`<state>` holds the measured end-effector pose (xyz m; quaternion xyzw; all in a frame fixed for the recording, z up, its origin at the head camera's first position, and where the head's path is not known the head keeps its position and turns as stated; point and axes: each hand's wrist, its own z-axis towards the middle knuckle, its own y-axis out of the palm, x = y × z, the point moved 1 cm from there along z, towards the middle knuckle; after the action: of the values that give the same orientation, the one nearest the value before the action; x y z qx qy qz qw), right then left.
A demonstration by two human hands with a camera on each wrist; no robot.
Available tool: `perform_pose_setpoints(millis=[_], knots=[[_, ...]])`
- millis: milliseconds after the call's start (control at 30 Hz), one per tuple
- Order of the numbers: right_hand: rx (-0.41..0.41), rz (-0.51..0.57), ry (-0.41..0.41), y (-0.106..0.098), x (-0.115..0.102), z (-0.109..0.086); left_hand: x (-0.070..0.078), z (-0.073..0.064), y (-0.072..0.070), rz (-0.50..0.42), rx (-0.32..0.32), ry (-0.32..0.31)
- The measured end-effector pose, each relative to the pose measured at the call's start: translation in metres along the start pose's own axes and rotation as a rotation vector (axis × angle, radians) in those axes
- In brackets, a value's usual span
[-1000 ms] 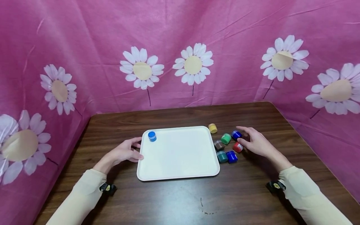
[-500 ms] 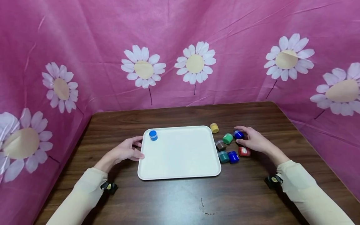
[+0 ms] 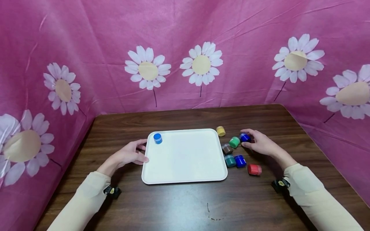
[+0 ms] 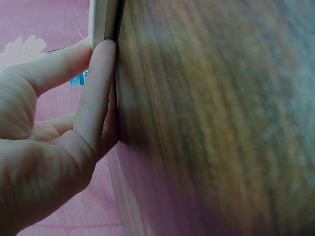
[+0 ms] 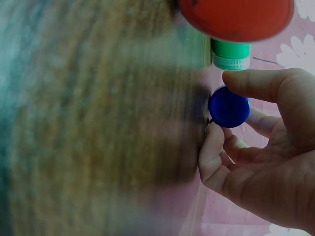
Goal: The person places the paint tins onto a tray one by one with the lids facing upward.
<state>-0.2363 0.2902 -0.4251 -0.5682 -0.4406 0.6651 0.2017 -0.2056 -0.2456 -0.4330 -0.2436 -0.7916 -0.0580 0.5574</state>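
Note:
A white tray point(image 3: 185, 157) lies on the table, with a light-blue paint jar point(image 3: 157, 138) standing in its far left corner. My left hand point(image 3: 131, 153) grips the tray's left edge, thumb on the rim. In the left wrist view, fingertips point(image 4: 102, 49) pinch the tray's side point(image 4: 99, 24). At the right, thumb and fingers of my right hand point(image 3: 261, 143) hold a dark-blue paint jar point(image 3: 245, 137) lying on its side; its round blue end point(image 5: 229, 107) faces the right wrist camera. A red paint jar point(image 3: 254, 169) lies nearer the front, apart from that hand.
Beside the tray's right edge lie green point(image 3: 234, 142), brown point(image 3: 227, 149), teal point(image 3: 230, 161) and blue point(image 3: 240, 161) paint jars. A yellow jar point(image 3: 220, 131) is by the far right corner. Pink flowered cloth point(image 3: 173, 96) hangs behind the wooden table point(image 3: 173, 205).
The red jar has rolled toward the table's front, away from the right hand. The right thumb has closed in on the dark-blue jar. My left hand stays on the tray.

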Motion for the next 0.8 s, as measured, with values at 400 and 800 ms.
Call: perform_pose_setpoints(millis=[400, 800], knots=[[0.005, 0.073, 0.049, -0.002, 0.004, -0.003, 0.0, 0.001, -0.001, 0.014, 0.001, -0.001], [0.023, 0.141, 0.051, -0.015, -0.028, 0.003, 0.0, 0.001, 0.0, 0.024, 0.005, -0.004]])
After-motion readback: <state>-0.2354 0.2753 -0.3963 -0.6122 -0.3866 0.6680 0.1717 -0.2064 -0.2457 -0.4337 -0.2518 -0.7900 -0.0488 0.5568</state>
